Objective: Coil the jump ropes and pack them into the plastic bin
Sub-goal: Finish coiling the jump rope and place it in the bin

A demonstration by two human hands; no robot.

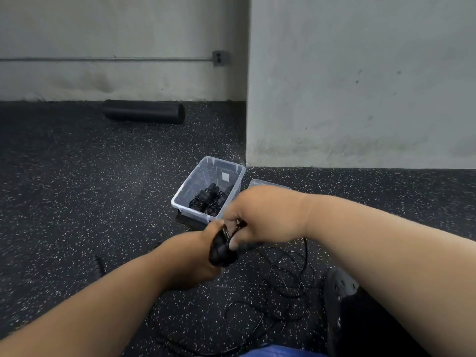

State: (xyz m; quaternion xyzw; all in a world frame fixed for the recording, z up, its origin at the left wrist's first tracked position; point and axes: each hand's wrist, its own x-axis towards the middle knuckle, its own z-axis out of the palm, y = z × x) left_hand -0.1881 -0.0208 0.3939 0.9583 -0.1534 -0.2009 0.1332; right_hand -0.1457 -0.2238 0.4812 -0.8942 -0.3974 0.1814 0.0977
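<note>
Left hand (195,256) grips black jump-rope handles (221,251); right hand (260,217) pinches the cord (286,279) just before the plastic bin (185,191), which holds coiled ropes (210,200).

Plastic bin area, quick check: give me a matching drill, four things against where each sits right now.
Things:
1. plastic bin
2. foam roller
3. loose rope
4. rope bundle

Places:
A. against the far wall
B. held by left hand and right hand
C. spread on the floor under the right arm
D. on the floor by the wall corner, coiled ropes inside

Pairs: 1-D, 2-A, 3-C, 4-B
</note>
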